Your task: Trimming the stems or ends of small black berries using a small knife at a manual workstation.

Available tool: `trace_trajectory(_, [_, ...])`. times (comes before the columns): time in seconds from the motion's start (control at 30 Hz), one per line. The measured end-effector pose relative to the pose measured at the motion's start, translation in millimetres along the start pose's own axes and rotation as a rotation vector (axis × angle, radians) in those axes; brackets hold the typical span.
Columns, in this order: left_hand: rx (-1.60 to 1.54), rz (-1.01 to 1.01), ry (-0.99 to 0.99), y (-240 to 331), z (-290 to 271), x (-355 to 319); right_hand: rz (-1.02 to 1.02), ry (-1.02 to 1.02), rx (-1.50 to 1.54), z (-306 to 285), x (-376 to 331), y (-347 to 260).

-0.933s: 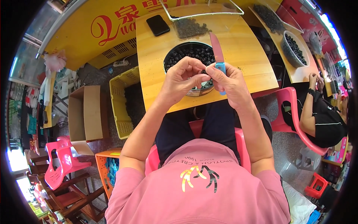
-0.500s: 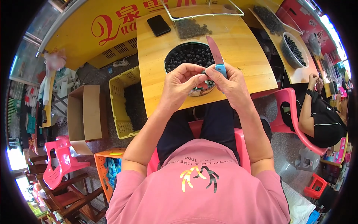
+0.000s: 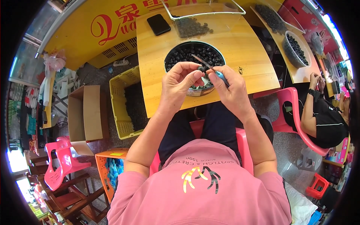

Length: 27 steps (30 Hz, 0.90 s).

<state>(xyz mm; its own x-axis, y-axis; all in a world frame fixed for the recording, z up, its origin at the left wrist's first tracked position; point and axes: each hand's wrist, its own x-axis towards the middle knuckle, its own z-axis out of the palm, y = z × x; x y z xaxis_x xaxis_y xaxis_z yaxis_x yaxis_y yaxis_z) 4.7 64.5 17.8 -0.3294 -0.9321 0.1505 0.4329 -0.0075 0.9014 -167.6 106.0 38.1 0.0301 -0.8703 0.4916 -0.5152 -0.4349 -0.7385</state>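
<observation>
My left hand (image 3: 180, 81) pinches a small dark round fruit (image 3: 201, 69) between thumb and fingertips. Held in my right hand (image 3: 231, 87) is a knife with a blue handle (image 3: 221, 77). Its blade (image 3: 203, 60) slants up and left, just above the fruit. Both hands hover over the near part of a round tub (image 3: 224, 56) on the wooden table. Many more dark round fruits (image 3: 187, 55) fill the far part of that tub. Some pale bits show at its near side, partly covered by my hands.
A black phone (image 3: 158, 24) and a clear bin (image 3: 187, 33) with dark fruits lie at the table's far side. A yellow crate (image 3: 120, 108) and a cardboard box (image 3: 93, 112) stand on the left. At right, a person (image 3: 318, 116) sits by another table with a bowl (image 3: 290, 56).
The knife has tipped from nearly upright to slanting left, its blade now lower over the tub. My left fingers have turned a little, showing the dark fruit more plainly.
</observation>
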Motion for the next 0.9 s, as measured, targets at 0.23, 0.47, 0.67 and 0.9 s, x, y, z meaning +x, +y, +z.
trace_trajectory(0.23, [0.022,0.006,-0.006,-2.2,-0.8,0.3,-0.082,0.039,-0.114,3.7,-1.4,2.6])
trace_trajectory(0.47, [0.039,0.027,-0.046,-0.9,-0.8,2.4,-0.105,0.038,-0.198,0.4,-1.7,2.0])
trace_trajectory(0.67, [0.038,0.047,-0.056,-5.8,-3.5,2.7,-0.126,0.046,-0.240,0.3,-1.5,4.3])
trace_trajectory(0.9, [0.049,0.194,-0.055,-7.8,-5.0,2.2,-0.119,0.044,-0.256,-0.2,-1.3,2.7])
